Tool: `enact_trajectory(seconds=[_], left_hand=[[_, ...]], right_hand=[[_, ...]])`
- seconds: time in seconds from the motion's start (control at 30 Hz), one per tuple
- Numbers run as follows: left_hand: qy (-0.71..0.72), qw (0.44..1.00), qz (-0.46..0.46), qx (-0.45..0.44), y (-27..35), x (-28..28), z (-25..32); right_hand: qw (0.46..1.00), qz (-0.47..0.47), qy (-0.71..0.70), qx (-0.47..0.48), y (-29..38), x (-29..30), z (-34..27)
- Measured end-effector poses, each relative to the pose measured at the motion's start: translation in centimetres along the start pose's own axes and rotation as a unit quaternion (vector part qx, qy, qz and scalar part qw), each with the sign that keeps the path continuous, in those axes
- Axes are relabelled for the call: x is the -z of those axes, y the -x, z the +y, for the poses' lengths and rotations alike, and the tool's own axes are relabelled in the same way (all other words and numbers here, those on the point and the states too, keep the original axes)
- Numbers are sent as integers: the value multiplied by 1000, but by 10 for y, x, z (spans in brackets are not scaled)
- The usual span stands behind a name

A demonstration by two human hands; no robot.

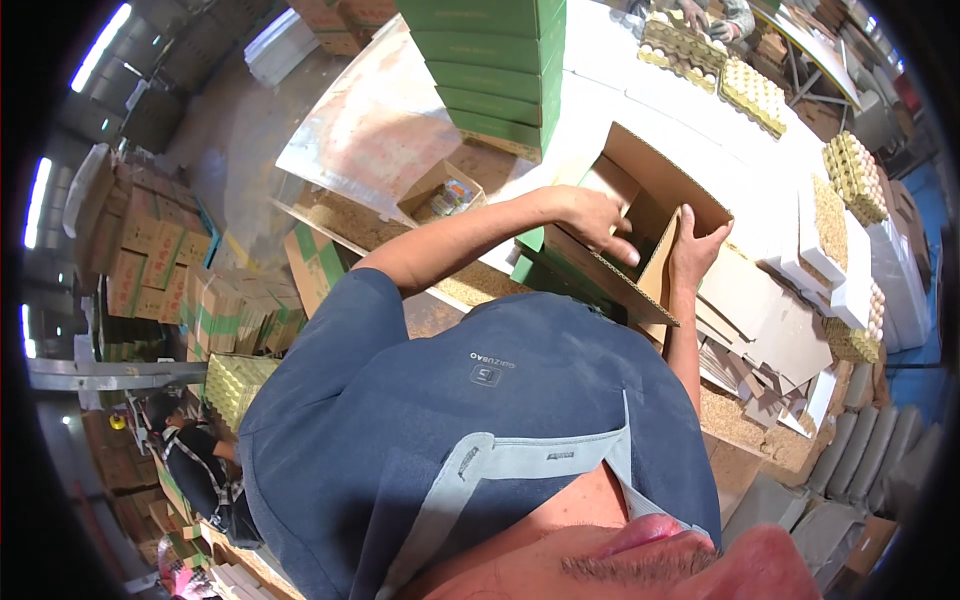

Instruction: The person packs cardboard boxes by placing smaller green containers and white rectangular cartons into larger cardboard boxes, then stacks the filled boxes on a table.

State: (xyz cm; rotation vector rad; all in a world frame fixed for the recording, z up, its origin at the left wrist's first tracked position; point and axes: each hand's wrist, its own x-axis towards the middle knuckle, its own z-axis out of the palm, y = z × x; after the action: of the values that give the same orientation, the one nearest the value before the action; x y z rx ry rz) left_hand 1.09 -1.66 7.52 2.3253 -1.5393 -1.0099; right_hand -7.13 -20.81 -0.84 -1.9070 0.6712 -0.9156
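Observation:
In front of my chest stands a cardboard carton (667,169), open at the top, brown inside and green outside, with its flaps raised. My left hand (592,221) reaches over its left side into the opening. Its thumb and fingers are apart, and I see nothing between them; some fingertips are hidden. At the carton's right side, my right hand (697,244) grips a raised cardboard flap (660,262), the thumb against its upper edge. The bottom of the carton is mostly in shadow.
Green cartons (495,75) rise in a stack beyond my left hand, near a small open box (442,191). Egg trays (754,94) and flat cardboard sheets (765,300) lie to the right. A co-worker's hands (709,22) rest on far trays. Another person (199,465) is behind me, left.

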Motion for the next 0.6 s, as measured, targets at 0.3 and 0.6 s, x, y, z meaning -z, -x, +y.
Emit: enact_trajectory(seconds=[0.3,0.6], left_hand=[[11,992,120,38,18,14,-6],[204,875,419,131,-21,-58,-64]], right_hand=[[940,-228,-215,-137,-32,12,102],[955,-265,-91,-98,-60,43,49]])
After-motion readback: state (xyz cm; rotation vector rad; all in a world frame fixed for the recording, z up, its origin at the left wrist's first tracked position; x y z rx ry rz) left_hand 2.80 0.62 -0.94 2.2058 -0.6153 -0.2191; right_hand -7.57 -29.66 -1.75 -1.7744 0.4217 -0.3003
